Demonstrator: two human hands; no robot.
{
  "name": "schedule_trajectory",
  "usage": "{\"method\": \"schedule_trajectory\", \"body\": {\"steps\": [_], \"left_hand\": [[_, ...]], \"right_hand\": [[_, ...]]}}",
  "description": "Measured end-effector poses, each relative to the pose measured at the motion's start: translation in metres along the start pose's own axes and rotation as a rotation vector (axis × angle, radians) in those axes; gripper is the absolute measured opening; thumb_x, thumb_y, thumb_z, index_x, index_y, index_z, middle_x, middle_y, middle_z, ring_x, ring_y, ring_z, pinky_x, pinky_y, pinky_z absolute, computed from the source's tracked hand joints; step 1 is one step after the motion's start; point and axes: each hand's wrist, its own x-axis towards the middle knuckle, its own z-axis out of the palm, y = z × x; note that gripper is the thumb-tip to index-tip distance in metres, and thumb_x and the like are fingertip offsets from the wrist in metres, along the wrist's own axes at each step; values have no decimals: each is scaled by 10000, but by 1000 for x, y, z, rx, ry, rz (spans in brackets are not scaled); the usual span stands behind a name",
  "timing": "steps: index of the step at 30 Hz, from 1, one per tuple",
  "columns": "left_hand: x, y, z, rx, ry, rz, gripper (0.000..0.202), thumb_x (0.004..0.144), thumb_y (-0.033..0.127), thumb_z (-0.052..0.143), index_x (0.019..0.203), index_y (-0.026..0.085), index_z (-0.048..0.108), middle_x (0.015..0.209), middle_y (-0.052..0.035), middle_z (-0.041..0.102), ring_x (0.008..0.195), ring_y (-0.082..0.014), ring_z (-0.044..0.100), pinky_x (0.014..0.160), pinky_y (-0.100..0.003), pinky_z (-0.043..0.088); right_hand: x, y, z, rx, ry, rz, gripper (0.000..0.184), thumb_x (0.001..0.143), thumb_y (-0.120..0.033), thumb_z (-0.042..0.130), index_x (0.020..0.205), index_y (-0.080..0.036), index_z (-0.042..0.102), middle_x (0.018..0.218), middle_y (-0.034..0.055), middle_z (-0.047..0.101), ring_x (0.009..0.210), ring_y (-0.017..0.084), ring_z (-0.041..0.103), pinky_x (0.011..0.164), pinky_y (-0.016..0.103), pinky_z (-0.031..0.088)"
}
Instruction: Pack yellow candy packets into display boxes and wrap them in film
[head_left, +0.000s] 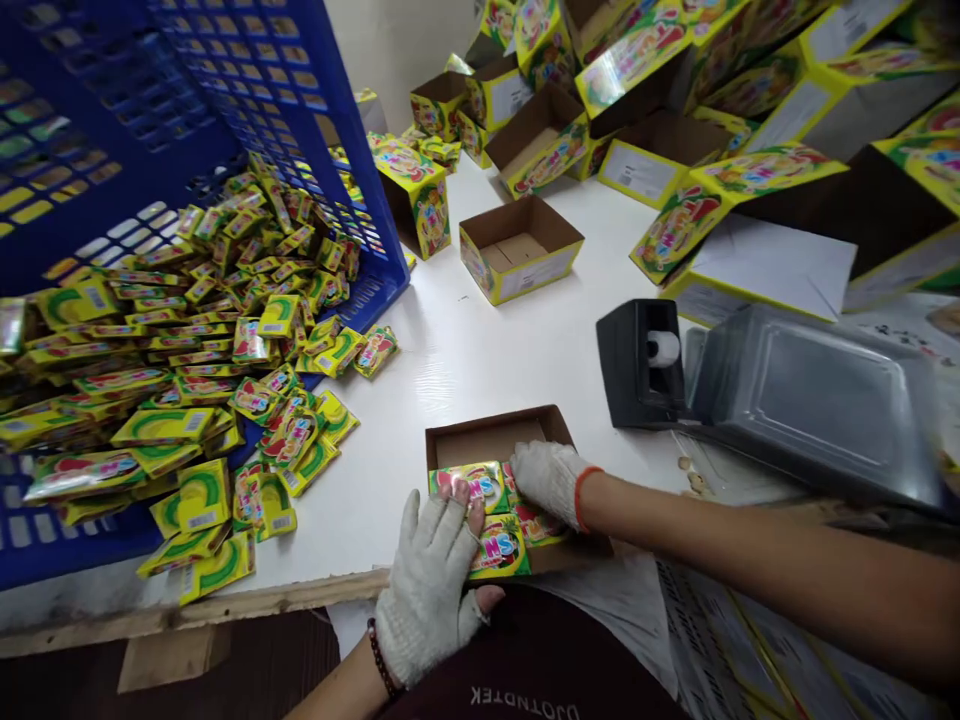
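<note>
White-gloved, the left hand is spread across small packs, at least four, in one near box; by the right hand, packs are partly covered, and whether any is pinched cannot be told. One blue crate at left, cut off, is heaped with uncounted others.
</note>
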Motion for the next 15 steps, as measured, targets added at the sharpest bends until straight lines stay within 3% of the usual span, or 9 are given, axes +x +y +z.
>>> {"method": "schedule_trajectory", "body": {"steps": [2, 4, 7, 9, 11, 14, 15], "left_hand": [[3, 2, -7, -26, 6, -23, 681, 946, 584, 449, 1438, 113, 473, 1394, -174, 594, 1348, -359, 468, 1191, -586, 157], [7, 0, -14, -111, 14, -57, 660, 935, 618, 443, 1387, 145, 523, 1306, -142, 659, 1246, -340, 555, 1178, -598, 201], [18, -22, -22, -274, 114, -52, 560, 960, 580, 422, 1309, 169, 569, 1251, -140, 676, 1167, -293, 611, 1097, -534, 393], [33, -54, -21, -280, 240, -106, 411, 985, 454, 436, 1252, 186, 596, 1251, -141, 665, 1160, -258, 621, 1018, -448, 488], [56, -97, -17, -180, 289, -290, 291, 974, 304, 471, 1204, 201, 616, 1227, -125, 666, 1162, -235, 621, 1003, -392, 507], [100, -161, -10, 5, 3, -660, 309, 916, 214, 550, 1220, 196, 598, 1235, -106, 642, 1181, -241, 596, 1023, -363, 483], [113, -178, -8, 35, -32, -719, 366, 883, 207, 597, 1246, 169, 583, 1251, -131, 626, 1176, -273, 593, 1008, -389, 486]], "right_hand": [[-2, -2, -5, -4, -14, 5, 284, 708, -89, 773, 989, -64, 738, 988, 274, 713, 923, 367, 726, 732, 415, 570], [-4, 3, -19, -16, -32, -21, 254, 646, -84, 804, 894, -101, 749, 891, 215, 731, 829, 334, 734, 681, 375, 555], [-4, 17, -59, 49, -106, -102, 85, 676, -97, 736, 721, -168, 731, 681, 77, 692, 649, 229, 682, 587, 292, 472], [4, 24, -91, 187, -107, -156, 100, 719, -113, 661, 675, -193, 699, 599, 14, 629, 567, 163, 594, 547, 260, 401], [23, 24, -118, 398, 12, -186, 121, 754, -125, 615, 668, -196, 660, 594, -12, 594, 564, 129, 531, 548, 242, 372], [72, 9, -140, 779, 207, -104, 93, 777, -140, 636, 706, -187, 600, 657, -5, 605, 628, 124, 561, 583, 213, 422], [90, 1, -143, 846, 219, -59, 89, 798, -149, 626, 729, -186, 583, 662, 3, 609, 628, 131, 586, 581, 213, 450]]}}
